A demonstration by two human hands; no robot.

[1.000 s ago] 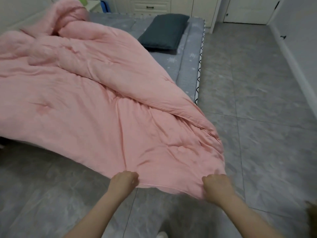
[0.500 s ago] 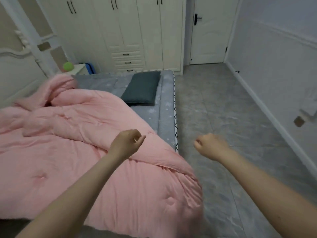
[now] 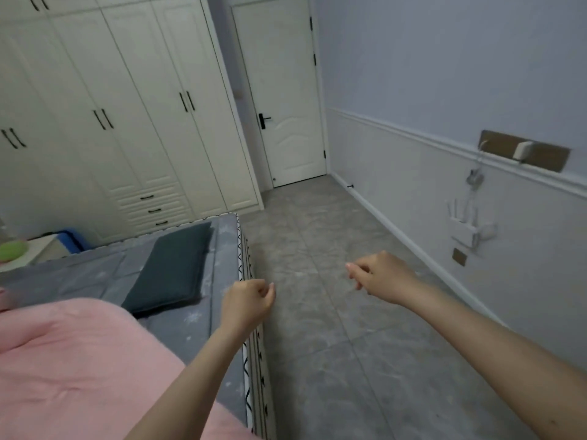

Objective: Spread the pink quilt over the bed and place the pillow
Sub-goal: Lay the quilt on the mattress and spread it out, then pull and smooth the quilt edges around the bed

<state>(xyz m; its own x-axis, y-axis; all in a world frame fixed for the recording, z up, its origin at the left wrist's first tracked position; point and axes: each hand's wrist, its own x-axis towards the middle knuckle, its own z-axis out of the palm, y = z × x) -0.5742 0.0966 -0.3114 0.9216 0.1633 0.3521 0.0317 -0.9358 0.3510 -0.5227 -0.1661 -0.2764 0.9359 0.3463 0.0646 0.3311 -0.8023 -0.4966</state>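
The pink quilt (image 3: 79, 369) lies over the near left part of the bed (image 3: 222, 255), which has a grey patterned sheet. A dark teal pillow (image 3: 171, 268) rests flat on the sheet near the bed's right edge, beyond the quilt. My left hand (image 3: 246, 301) hovers over the bed's right edge, fingers loosely curled, holding nothing. My right hand (image 3: 381, 277) floats over the floor to the right, fingers also loosely curled and empty. Neither hand touches the quilt or the pillow.
Grey tiled floor (image 3: 333, 344) runs along the bed's right side to a closed white door (image 3: 286, 106). White wardrobes (image 3: 111, 122) stand past the bed. A small white table with a green object (image 3: 12, 250) sits at far left. Wall fixtures (image 3: 470, 223) hang on the right wall.
Both hands let go of the quilt's edge a second ago and rose. My view has swung up and right, toward the pillow end and the door.
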